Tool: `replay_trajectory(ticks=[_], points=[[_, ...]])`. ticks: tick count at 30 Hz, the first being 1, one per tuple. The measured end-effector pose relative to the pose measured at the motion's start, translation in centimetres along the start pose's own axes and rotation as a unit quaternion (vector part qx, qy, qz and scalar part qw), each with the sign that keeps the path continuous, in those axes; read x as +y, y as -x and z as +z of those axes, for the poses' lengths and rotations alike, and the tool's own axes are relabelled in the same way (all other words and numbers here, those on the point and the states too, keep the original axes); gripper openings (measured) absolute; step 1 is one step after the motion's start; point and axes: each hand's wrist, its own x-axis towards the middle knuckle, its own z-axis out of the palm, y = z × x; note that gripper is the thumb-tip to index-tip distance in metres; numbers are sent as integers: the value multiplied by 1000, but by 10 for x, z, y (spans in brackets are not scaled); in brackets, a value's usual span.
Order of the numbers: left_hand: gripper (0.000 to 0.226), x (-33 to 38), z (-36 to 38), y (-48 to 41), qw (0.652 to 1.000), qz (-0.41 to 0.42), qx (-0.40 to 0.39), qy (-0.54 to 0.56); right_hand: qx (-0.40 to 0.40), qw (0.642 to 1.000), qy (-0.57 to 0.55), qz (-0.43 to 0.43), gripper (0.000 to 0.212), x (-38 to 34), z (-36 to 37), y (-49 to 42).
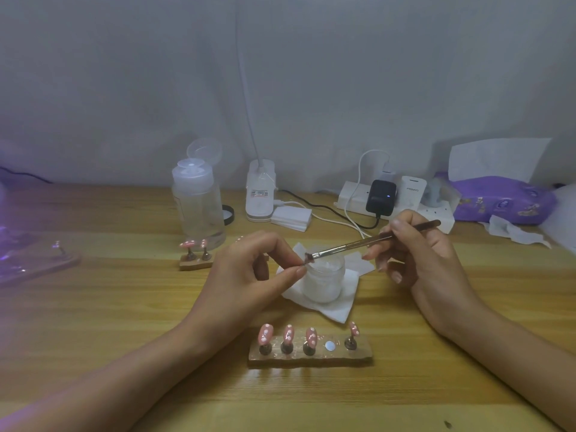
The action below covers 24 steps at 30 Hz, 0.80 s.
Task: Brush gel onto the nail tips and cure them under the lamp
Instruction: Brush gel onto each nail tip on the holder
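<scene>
The right hand [427, 257] has its grip closed around the handle of a slim gel brush [358, 244], which slants down toward 9 o'clock. Its bristle end sits above the open white jar [324, 279], and the jar stands on a folded tissue [336, 310]. The left hand [249, 272] meets it there, its thumb and forefinger pinching a small dark piece [308, 257]. That piece is too small to name; it may be the tip missing from the vacant metal disc [329, 346]. At 6 o'clock from the jar, four pink dotted nail tips [265, 333] stand on a wooden holder [311, 358]. A shorter holder [194, 263] with two more tips sits at 10 o'clock. The purple-lit lamp [18, 260] lies far off at 9 o'clock on the tabletop [124, 307]. This looks like loading or coating, with curing yet to come. To do it well, brace both wrists on the wood and take only a thin bead of gel. Stroke from base to free edge, keeping gel off the pinching fingertips, then carry the piece level to the lamp.
</scene>
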Motion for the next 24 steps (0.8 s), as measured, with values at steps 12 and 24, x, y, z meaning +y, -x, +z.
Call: replay_trajectory(ticks=[12,24], points=[[9,0,1,-3,999,30,15,-18,34,999,-8,7,23,0,0,-1],[18,-1,2,-5,999,41,19,-9,-2,1000,-10,1,20,1,0,-2]])
